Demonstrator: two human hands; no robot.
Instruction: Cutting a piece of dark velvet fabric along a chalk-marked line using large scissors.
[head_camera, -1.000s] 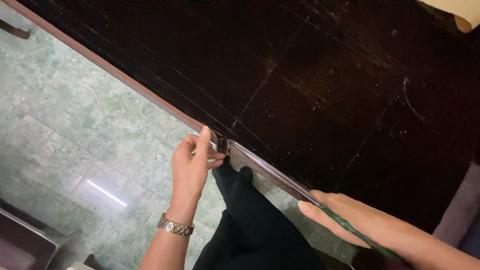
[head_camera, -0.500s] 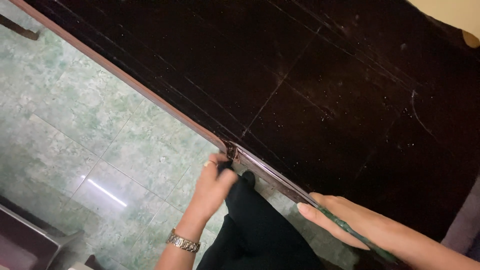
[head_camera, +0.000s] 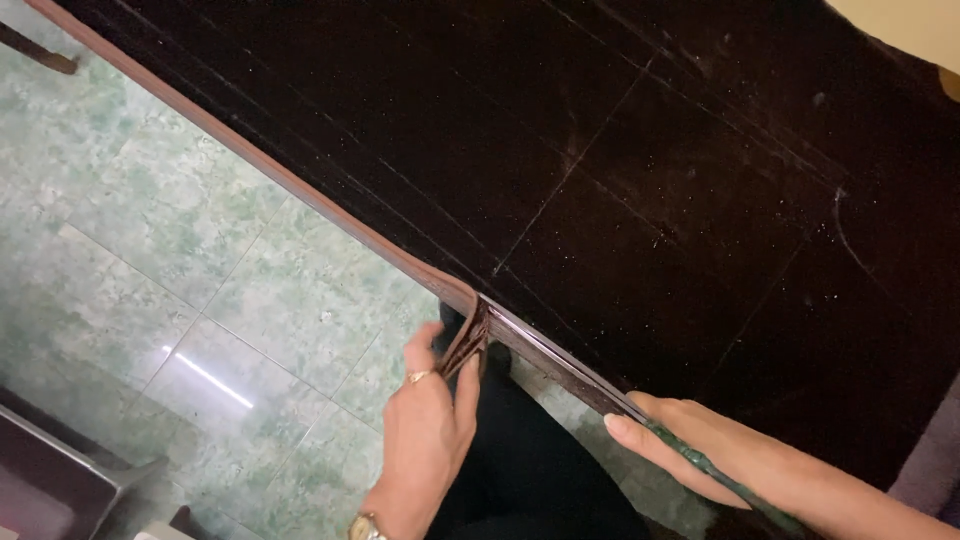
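Fingers (head_camera: 468, 372) of our left hand (head_camera: 425, 440) now pinch the loosened brown edge strip (head_camera: 470, 335), having dropped below the dark surface (head_camera: 620, 200) rim since a second ago. Our right hand (head_camera: 690, 450) stays flat, pressing the strip against that surface edge, grasping nothing. We judge the peeling has advanced.

— What sort of place is shown?
— A home room is suggested: green marbled floor tiles (head_camera: 200, 260) at lower left, a worn dark wooden table (head_camera: 650, 180) across the upper right.
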